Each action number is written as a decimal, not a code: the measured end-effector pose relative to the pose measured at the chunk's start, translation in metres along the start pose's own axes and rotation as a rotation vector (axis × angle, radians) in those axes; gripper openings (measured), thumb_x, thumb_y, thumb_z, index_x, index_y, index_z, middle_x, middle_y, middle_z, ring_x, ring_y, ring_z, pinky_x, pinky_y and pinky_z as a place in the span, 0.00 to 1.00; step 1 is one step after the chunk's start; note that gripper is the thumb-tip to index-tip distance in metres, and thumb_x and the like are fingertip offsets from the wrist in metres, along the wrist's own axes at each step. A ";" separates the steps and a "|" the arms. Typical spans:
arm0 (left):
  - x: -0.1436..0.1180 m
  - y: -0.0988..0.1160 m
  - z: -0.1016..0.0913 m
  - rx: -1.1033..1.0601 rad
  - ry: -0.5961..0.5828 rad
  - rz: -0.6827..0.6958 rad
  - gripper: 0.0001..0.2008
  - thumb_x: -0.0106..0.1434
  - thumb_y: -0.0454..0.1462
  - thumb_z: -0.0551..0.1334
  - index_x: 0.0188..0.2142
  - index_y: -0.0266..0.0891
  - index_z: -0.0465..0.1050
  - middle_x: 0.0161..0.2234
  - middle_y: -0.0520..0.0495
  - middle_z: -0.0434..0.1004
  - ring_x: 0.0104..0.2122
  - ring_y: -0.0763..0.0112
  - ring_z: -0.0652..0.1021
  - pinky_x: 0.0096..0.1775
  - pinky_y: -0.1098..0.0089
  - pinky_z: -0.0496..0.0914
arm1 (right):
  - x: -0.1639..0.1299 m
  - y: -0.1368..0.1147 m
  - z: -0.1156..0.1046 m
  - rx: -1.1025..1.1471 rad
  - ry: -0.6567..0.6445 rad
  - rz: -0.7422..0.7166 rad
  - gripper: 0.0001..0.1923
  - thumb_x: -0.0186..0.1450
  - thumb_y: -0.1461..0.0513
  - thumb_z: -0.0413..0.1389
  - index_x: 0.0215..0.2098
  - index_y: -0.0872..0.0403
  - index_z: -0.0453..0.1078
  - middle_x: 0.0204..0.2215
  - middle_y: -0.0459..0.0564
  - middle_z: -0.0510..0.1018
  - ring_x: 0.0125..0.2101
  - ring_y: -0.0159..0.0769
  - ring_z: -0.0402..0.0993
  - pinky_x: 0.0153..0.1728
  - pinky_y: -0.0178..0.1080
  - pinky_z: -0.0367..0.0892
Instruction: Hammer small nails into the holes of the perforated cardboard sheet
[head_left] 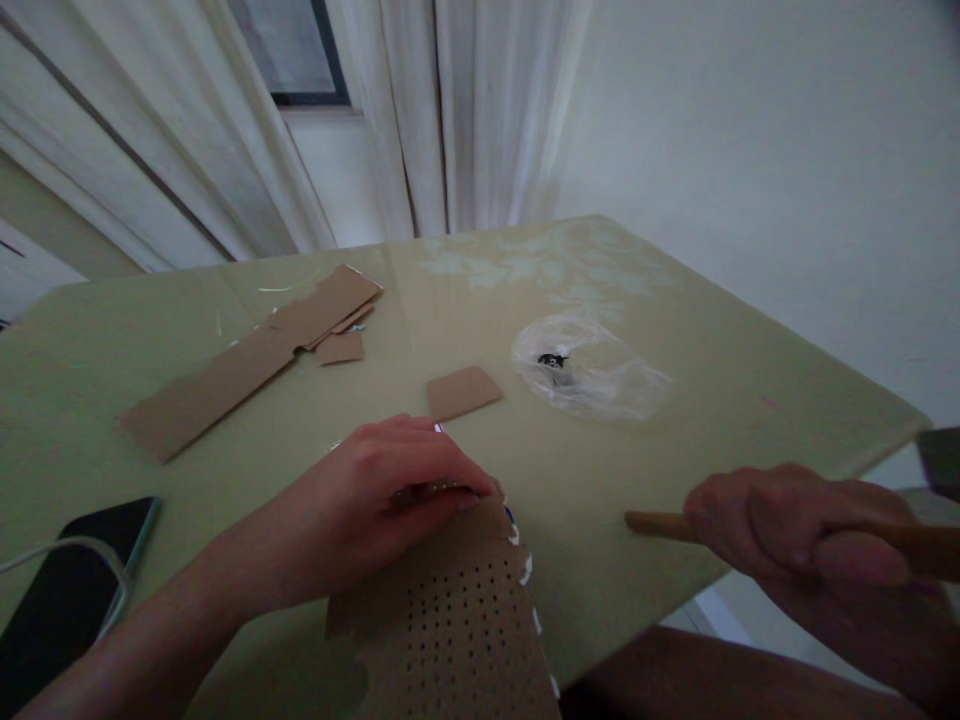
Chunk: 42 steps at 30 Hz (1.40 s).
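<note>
My left hand is closed at the top edge of a brown piece of cardboard, thumb and fingers pinched together near its upper right corner. Rows of small dark holes dot the cardboard, and its right edge looks torn, with white bits along it. Whether something small sits between those fingertips I cannot make out. Off to the right, my right hand is wrapped around the wooden handle of a hammer. Its dark head shows only partly at the right edge of the view.
Long cardboard strips lie on the table at the far left. A small cardboard piece rests beyond my left hand, beside a clear plastic bag. At the left lies a phone with a white cable.
</note>
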<state>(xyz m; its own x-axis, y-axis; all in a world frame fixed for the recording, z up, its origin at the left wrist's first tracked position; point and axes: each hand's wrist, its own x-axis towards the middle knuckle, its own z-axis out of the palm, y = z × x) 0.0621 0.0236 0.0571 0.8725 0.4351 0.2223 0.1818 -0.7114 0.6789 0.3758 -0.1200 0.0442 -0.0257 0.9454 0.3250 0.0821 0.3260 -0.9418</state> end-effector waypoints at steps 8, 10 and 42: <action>0.000 0.001 0.000 0.002 -0.007 0.000 0.11 0.76 0.32 0.62 0.50 0.49 0.81 0.41 0.57 0.85 0.40 0.76 0.81 0.47 0.74 0.71 | 0.000 -0.002 0.000 0.008 -0.002 -0.001 0.35 0.74 0.38 0.55 0.22 0.51 0.52 0.15 0.39 0.50 0.14 0.31 0.48 0.18 0.40 0.47; 0.000 0.001 0.000 0.001 -0.008 0.002 0.11 0.76 0.32 0.62 0.50 0.48 0.81 0.41 0.57 0.85 0.40 0.76 0.81 0.47 0.74 0.71 | 0.000 -0.002 0.000 0.004 -0.012 -0.001 0.34 0.74 0.39 0.55 0.22 0.51 0.52 0.15 0.39 0.51 0.14 0.31 0.49 0.18 0.40 0.48; 0.000 0.002 0.004 -0.001 0.005 -0.055 0.10 0.73 0.31 0.65 0.46 0.49 0.81 0.38 0.56 0.85 0.38 0.74 0.80 0.42 0.73 0.70 | 0.001 -0.004 0.003 0.024 0.012 0.024 0.35 0.72 0.37 0.56 0.21 0.51 0.53 0.15 0.39 0.49 0.14 0.31 0.48 0.18 0.40 0.48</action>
<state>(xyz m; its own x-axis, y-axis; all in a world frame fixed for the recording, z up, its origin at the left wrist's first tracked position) 0.0642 0.0199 0.0556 0.8591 0.4760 0.1880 0.2287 -0.6857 0.6910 0.3727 -0.1202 0.0484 -0.0125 0.9529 0.3031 0.0584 0.3033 -0.9511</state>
